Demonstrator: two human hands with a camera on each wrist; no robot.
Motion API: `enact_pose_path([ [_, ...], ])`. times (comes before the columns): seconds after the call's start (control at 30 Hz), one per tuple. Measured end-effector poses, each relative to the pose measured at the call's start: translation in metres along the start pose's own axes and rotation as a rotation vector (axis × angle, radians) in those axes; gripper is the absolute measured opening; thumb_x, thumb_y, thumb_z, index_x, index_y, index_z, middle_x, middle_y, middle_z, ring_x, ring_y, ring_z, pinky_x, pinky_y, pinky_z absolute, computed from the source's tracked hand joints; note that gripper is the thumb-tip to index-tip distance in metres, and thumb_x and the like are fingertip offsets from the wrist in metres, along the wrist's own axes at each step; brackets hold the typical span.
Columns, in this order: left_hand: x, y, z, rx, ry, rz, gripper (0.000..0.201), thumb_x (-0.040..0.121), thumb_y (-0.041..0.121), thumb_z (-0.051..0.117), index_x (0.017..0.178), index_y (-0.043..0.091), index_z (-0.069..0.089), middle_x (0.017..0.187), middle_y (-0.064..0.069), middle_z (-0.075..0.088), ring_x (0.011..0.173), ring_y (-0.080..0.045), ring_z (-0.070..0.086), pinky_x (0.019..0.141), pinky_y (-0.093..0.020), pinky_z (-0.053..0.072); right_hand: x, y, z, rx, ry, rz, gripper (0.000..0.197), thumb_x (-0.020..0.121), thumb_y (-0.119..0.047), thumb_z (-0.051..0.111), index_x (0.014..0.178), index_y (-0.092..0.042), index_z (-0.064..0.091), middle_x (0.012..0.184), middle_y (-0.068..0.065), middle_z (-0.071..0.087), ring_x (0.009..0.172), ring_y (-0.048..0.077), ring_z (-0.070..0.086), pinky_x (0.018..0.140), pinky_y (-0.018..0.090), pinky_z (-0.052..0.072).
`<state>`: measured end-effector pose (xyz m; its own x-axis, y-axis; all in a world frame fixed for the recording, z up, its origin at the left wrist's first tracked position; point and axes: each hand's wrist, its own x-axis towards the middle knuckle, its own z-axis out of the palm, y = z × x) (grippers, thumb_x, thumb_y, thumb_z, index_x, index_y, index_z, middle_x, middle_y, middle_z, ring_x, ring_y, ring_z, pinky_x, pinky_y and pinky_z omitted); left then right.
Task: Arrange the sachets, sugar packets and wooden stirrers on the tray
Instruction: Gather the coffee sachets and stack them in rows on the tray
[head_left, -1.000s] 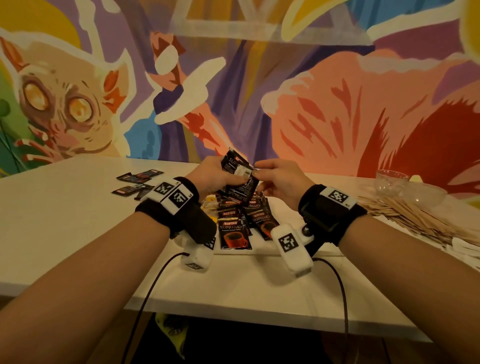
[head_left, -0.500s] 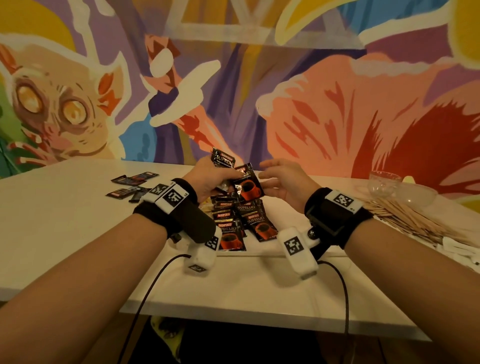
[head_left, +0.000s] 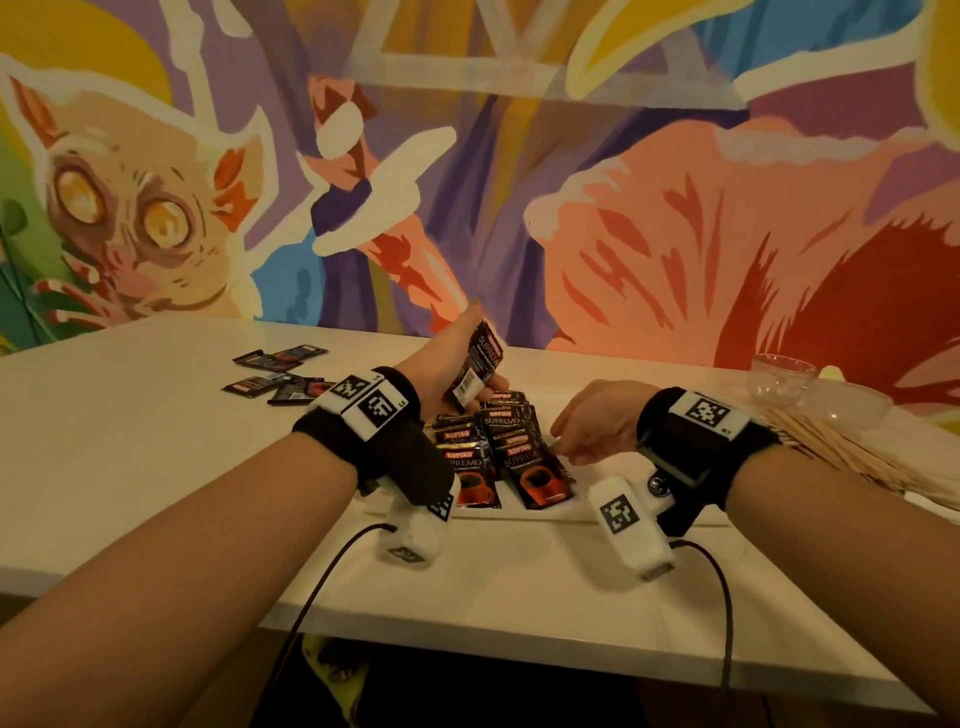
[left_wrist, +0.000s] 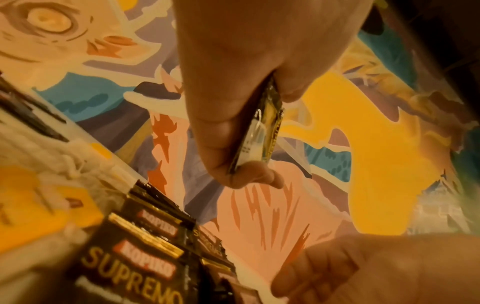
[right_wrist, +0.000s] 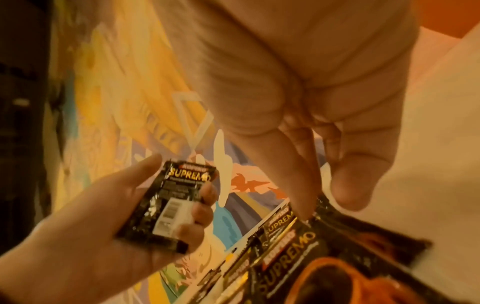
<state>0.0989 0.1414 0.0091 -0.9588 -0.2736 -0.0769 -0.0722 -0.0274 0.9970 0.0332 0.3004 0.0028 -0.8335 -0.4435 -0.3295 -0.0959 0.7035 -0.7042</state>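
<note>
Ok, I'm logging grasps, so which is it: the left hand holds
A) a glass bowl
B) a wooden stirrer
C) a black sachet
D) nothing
C: the left hand has its fingers curled round a black sachet, raised above the sachets lying on the tray; the right wrist view shows the same sachet with its barcode side out.

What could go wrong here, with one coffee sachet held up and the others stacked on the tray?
Two risks, as I judge it. The left hand holds its sachet only by the edges, so it might slip. The right hand reaches down at the overlapping row of sachets on the tray; a nudge could fan them out of line.
</note>
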Motion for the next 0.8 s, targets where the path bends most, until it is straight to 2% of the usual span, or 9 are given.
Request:
enact_pose_path([
  [0.07,-0.001,-0.001,0.001,-0.096,-0.044,-0.036,0.047,0.099,0.047,0.025,0.092,0.009,0.051,0.073,-0.012,0.056,0.055,-0.017,0.046,0.046,-0.022,0.034,0.000,-0.001,0.000,-0.023,0.039,-0.058,0.035,0.086,0.005,0.057,0.121,0.008,0.054,0.075,0.007,0.055,0.062,0.013,0.053,0.052,0.018,0.048],
  [0.2,-0.005,-0.002,0.003,-0.134,-0.062,-0.045,0.022,0.095,0.023,0.032,0.090,0.012,0.051,0.072,-0.004,0.046,0.057,-0.011,0.038,0.049,-0.020,0.028,-0.006,-0.012,0.000,0.187,0.140,-0.174,0.024,0.094,-0.010,0.051,0.112,0.004,0.058,0.076,0.009,0.056,0.058,0.015,0.051,0.054,0.022,0.043],
  [0.33,-0.005,-0.003,0.004,-0.007,-0.090,-0.005,0.029,0.089,-0.002,0.040,0.113,0.003,0.054,0.102,-0.015,0.056,0.088,-0.025,0.055,0.076,-0.034,0.047,-0.009,-0.020,0.003,0.500,0.117,-0.248,0.031,0.100,-0.029,0.040,0.102,-0.001,0.054,0.074,0.011,0.058,0.057,0.018,0.052,0.051,0.023,0.044],
  [0.43,-0.007,-0.001,0.000,0.153,-0.018,0.017,0.024,0.089,-0.009,0.047,0.104,0.009,0.052,0.098,-0.012,0.060,0.096,-0.027,0.058,0.085,-0.039,0.050,-0.008,-0.026,0.005,0.588,0.133,-0.267,0.031,0.099,-0.031,0.044,0.100,-0.001,0.051,0.073,0.013,0.058,0.056,0.019,0.054,0.047,0.021,0.046],
  [0.53,-0.008,-0.002,-0.006,0.197,-0.043,0.031,0.042,0.087,-0.008,0.053,0.126,0.005,0.047,0.115,-0.015,0.061,0.103,-0.027,0.061,0.074,-0.032,0.053,-0.006,-0.030,0.011,0.526,0.112,-0.242,0.024,0.094,-0.018,0.055,0.109,0.000,0.053,0.075,0.013,0.060,0.056,0.017,0.055,0.044,0.018,0.046],
  [0.6,-0.010,-0.002,-0.011,0.200,-0.070,0.034,0.046,0.086,-0.007,0.055,0.129,0.005,0.048,0.118,-0.016,0.062,0.103,-0.026,0.062,0.072,-0.031,0.053,-0.006,-0.032,0.016,0.482,0.068,-0.235,0.020,0.092,-0.010,0.056,0.109,0.000,0.056,0.072,0.010,0.059,0.052,0.013,0.054,0.042,0.016,0.045],
  [0.67,-0.013,-0.001,-0.015,0.241,-0.093,0.039,0.040,0.087,-0.002,0.057,0.126,0.007,0.051,0.110,-0.012,0.065,0.094,-0.020,0.065,0.068,-0.028,0.054,-0.006,-0.033,0.020,0.462,0.033,-0.245,0.008,0.091,-0.002,0.054,0.098,-0.002,0.058,0.068,0.009,0.057,0.045,0.009,0.054,0.039,0.014,0.043],
  [0.73,-0.018,0.001,-0.018,0.366,-0.123,-0.006,0.030,0.093,0.017,0.055,0.122,0.009,0.054,0.100,-0.007,0.066,0.082,-0.014,0.064,0.064,-0.022,0.053,-0.007,-0.032,0.020,0.430,0.018,-0.240,0.010,0.090,0.004,0.051,0.084,-0.003,0.055,0.067,0.010,0.056,0.046,0.011,0.054,0.039,0.014,0.045],
  [0.8,-0.026,0.003,-0.022,0.525,-0.188,-0.155,0.049,0.097,0.047,0.037,0.122,0.009,0.052,0.096,-0.009,0.063,0.079,-0.015,0.060,0.067,-0.023,0.048,-0.008,-0.030,0.019,0.372,0.002,-0.210,0.015,0.090,0.007,0.049,0.080,-0.003,0.052,0.070,0.013,0.055,0.053,0.015,0.054,0.041,0.016,0.048],
])
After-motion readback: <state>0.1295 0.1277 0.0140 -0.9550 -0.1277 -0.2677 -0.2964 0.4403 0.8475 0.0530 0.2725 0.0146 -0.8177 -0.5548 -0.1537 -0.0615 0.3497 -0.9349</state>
